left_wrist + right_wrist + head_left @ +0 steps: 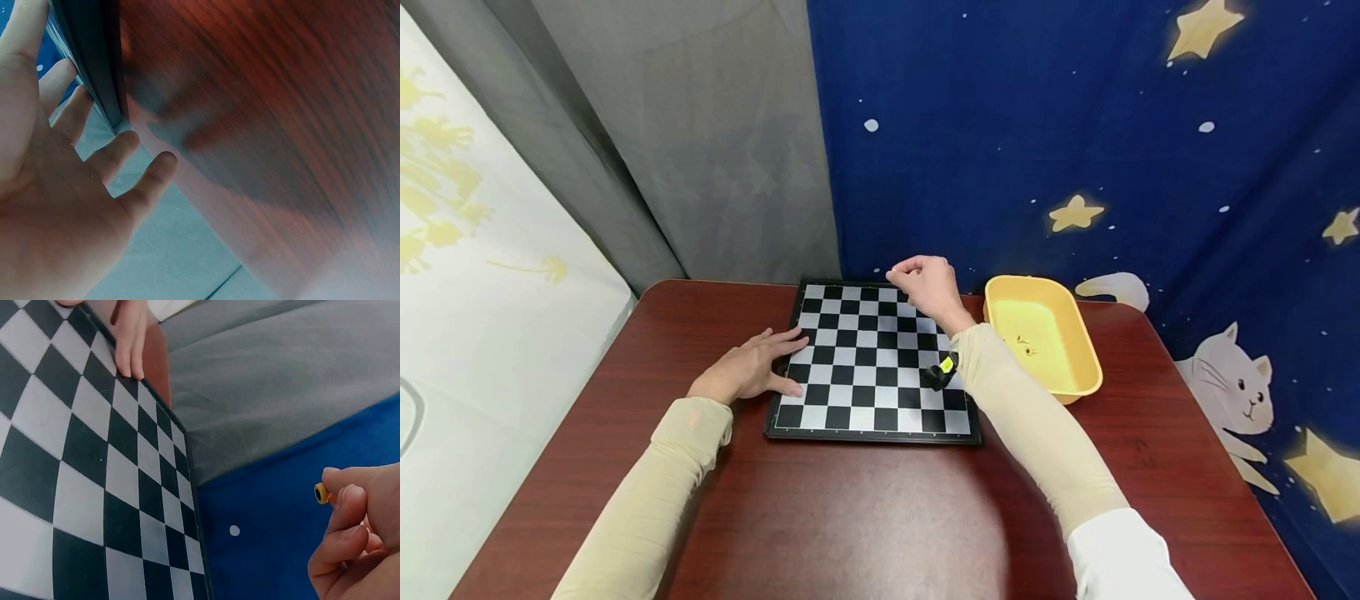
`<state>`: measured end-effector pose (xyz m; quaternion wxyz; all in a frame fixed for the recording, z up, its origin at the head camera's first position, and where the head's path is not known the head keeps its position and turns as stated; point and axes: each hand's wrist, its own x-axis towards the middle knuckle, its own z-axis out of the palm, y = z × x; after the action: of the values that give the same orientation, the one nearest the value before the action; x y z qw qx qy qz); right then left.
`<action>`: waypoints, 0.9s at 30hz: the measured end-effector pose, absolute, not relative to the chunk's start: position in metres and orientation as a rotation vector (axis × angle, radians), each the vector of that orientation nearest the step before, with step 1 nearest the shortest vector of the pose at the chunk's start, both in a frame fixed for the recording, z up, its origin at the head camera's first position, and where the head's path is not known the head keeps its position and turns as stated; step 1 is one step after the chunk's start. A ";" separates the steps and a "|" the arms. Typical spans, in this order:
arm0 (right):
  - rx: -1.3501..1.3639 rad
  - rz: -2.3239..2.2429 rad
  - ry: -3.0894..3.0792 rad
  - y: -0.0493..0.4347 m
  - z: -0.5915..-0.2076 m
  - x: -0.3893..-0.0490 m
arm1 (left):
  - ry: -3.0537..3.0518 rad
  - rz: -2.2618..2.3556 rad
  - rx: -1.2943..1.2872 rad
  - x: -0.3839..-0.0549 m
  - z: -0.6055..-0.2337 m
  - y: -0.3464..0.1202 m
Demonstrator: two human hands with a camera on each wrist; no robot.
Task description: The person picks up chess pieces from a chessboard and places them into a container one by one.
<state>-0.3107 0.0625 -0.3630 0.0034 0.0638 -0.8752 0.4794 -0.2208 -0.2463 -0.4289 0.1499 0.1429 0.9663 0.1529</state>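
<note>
A black-and-white chessboard (853,377) lies on the brown table. My left hand (751,363) rests at its left edge with fingers spread, the fingertips on the border squares; in the left wrist view the same hand (69,187) is beside the board's dark side. Above the board's far right part, my right hand (928,290) pinches a small gold chess piece (321,493) between thumb and index finger. Its round base, with a dark centre, faces outward; the rest is hidden by the fingers. No other pieces show on the visible squares.
A yellow plastic basin (1078,354) stands right of the board, holding a few small gold pieces (1028,351). A black wrist camera (936,377) hangs by the right sleeve, over the board. Grey and blue star-patterned curtains (1000,167) hang behind the table (850,517).
</note>
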 end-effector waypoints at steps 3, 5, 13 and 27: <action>0.239 1.490 -2.734 0.066 -0.361 -0.304 | 2.780 0.432 0.418 -0.221 -0.428 -0.246; 0.250 1.496 -2.728 0.068 -0.358 -0.300 | 2.782 0.428 0.420 -0.221 -0.428 -0.246; 0.304 1.515 -2.743 0.079 -0.348 -0.284 | 2.783 0.436 0.412 -0.221 -0.430 -0.246; 0.375 1.462 -2.744 0.106 -0.349 -0.273 | 2.779 0.463 0.399 -0.218 -0.428 -0.246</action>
<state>-0.2726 0.1056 -0.3491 0.0052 0.1198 -0.8762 0.4668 -0.2182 -0.2460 -0.4285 0.1476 0.1387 0.9660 0.1608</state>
